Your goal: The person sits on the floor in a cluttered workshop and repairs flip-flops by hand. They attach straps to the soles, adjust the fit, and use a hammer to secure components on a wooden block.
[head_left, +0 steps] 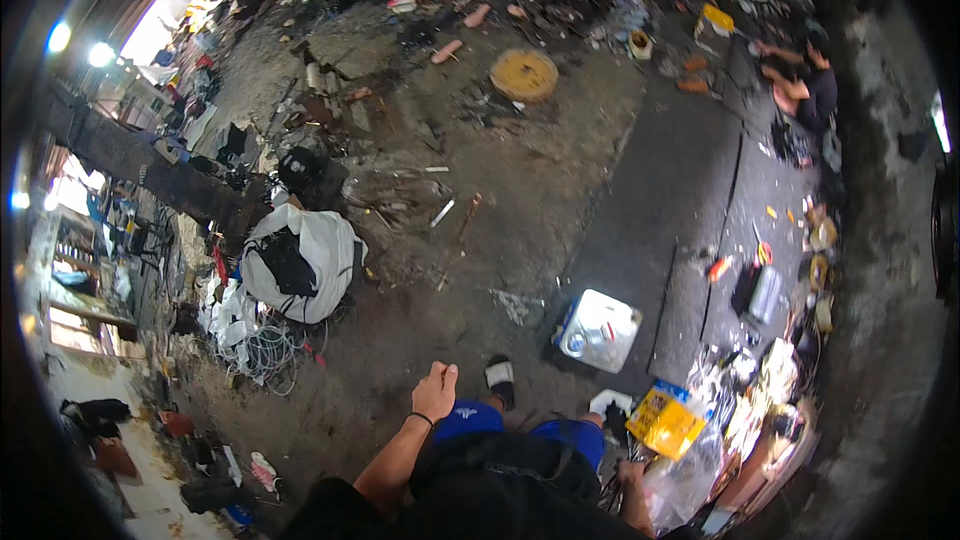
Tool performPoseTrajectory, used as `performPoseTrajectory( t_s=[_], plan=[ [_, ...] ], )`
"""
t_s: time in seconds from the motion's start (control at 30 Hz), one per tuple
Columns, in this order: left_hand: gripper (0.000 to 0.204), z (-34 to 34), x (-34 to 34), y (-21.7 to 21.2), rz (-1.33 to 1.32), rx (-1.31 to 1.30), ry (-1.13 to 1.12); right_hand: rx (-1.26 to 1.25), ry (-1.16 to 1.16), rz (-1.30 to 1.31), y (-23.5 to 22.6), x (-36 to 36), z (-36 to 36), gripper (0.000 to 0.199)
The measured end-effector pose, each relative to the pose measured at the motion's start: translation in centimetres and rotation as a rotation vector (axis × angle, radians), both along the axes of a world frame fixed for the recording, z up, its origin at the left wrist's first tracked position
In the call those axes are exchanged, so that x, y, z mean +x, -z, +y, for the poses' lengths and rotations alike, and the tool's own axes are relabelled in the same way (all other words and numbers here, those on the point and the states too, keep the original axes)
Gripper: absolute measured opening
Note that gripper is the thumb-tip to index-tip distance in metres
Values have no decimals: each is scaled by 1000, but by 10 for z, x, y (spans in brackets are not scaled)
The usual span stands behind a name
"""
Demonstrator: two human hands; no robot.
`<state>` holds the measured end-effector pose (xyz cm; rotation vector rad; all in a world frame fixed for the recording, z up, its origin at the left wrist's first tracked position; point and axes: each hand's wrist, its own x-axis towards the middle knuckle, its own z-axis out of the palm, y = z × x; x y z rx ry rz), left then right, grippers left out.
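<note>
My left hand (435,392) is curled into a loose fist in front of my blue shorts (470,418), with a dark band at the wrist. Nothing shows sticking out of it. Low on the right, in shadow, my right hand (630,472) hangs beside a clear plastic bag (685,475) and a yellow packet (666,423); its fingers are too dark to make out. A sandalled foot (500,380) shows on the floor ahead of me. To the right of it stands a silvery square metal can (603,331).
A big white sack (325,265) stands at the left beside tangled pale cord (265,350). A round yellow disc (523,75) lies farther off. Another person (808,85) sits at the far right by the dark mat (665,180). A grey cylinder (764,295) lies near the right wall.
</note>
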<state>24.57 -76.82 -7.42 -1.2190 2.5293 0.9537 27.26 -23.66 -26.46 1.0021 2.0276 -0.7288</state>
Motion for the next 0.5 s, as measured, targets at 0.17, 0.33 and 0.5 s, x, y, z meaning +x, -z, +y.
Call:
performPoseTrajectory(
  t_s=[0.17,0.33,0.5],
  plan=[
    [47,-94,-91,-20,270,145,-84,81,-266,458,-89,-203,-174,44],
    [41,-149,-208,-36,493,284,-102,-93,-336,335,-56,-301,-249,32],
    [41,-223,-325,-56,621,455,-261,86,-747,191,14,-393,-293,38]
  ],
)
